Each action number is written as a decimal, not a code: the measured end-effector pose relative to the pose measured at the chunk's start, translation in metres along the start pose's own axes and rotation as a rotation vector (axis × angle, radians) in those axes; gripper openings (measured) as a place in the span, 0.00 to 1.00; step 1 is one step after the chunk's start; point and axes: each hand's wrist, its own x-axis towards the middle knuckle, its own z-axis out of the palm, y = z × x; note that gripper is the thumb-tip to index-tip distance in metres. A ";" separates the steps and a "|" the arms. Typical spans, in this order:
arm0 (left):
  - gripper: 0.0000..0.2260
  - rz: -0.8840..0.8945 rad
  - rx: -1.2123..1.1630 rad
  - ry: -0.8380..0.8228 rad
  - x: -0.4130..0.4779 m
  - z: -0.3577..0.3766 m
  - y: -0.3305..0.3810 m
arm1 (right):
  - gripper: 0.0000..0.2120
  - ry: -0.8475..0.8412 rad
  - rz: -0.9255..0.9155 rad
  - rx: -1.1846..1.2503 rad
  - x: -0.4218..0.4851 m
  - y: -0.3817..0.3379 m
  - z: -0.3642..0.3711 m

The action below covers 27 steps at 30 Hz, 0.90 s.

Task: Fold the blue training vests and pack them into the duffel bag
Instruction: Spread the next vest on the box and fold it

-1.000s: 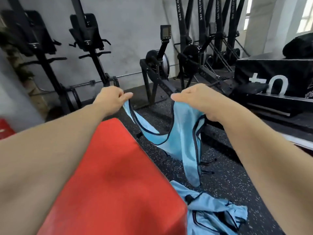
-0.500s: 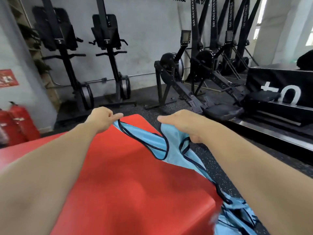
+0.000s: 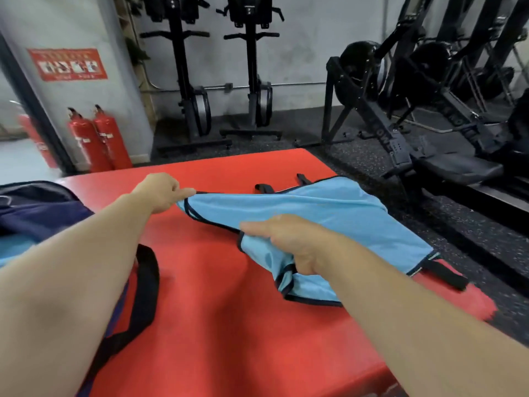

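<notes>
Red mat (image 3: 229, 325), blue vest (image 3: 329, 213) across it, left fingers (image 3: 185, 192) pinching it, right fingers (image 3: 257, 226) seemingly curled round it.

**Single head-worn wide-angle view, aimed forward and down**

The camera sits above and behind both forearms, which enter from the lower corners and run toward the frame centre. The left hand (image 3: 160, 193) and right hand (image 3: 294, 245) lie close to the lens. The red padded platform (image 3: 229, 325) fills the lower half, with the blue training vest (image 3: 329, 213) at mid-frame. The left edge cuts off the duffel bag (image 3: 37, 207). The upper half reaches the far wall (image 3: 300, 53), with the fire extinguishers (image 3: 98, 138) at upper left and a rowing machine (image 3: 386, 121) at upper right. Straight lines bend near the edges.
</notes>
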 end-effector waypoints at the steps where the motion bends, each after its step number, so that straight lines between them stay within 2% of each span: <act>1: 0.26 -0.023 0.021 -0.022 -0.001 0.002 -0.010 | 0.11 -0.035 0.010 0.000 0.004 0.002 0.014; 5: 0.18 -0.019 -0.043 -0.100 -0.008 0.016 -0.026 | 0.13 -0.142 0.053 -0.014 0.019 0.015 0.056; 7: 0.14 -0.075 -0.114 -0.140 -0.007 0.024 -0.030 | 0.14 -0.160 0.047 -0.040 0.021 0.022 0.066; 10: 0.15 -0.134 -0.134 -0.184 -0.010 0.031 -0.020 | 0.13 -0.190 -0.002 -0.147 0.018 0.028 0.063; 12: 0.17 -0.044 -0.156 -0.210 -0.014 0.033 -0.002 | 0.13 -0.095 -0.074 -0.297 0.018 0.035 0.047; 14: 0.15 0.059 -0.178 -0.186 -0.021 0.042 0.024 | 0.13 0.092 -0.124 -0.491 0.021 0.046 0.021; 16: 0.13 0.117 -0.184 -0.220 -0.030 0.057 0.061 | 0.13 0.273 -0.088 -0.753 0.020 0.061 -0.006; 18: 0.17 0.158 -0.172 -0.291 -0.039 0.077 0.096 | 0.14 0.362 -0.016 -1.012 0.012 0.079 -0.025; 22: 0.35 0.139 -0.016 -0.415 -0.067 0.114 0.149 | 0.38 0.215 0.132 -1.157 -0.001 0.117 -0.034; 25: 0.41 0.148 0.182 -0.408 -0.082 0.130 0.147 | 0.40 0.195 0.167 -1.216 -0.003 0.131 -0.020; 27: 0.43 0.184 0.233 -0.371 -0.086 0.130 0.134 | 0.39 0.197 0.167 -1.242 -0.005 0.131 -0.005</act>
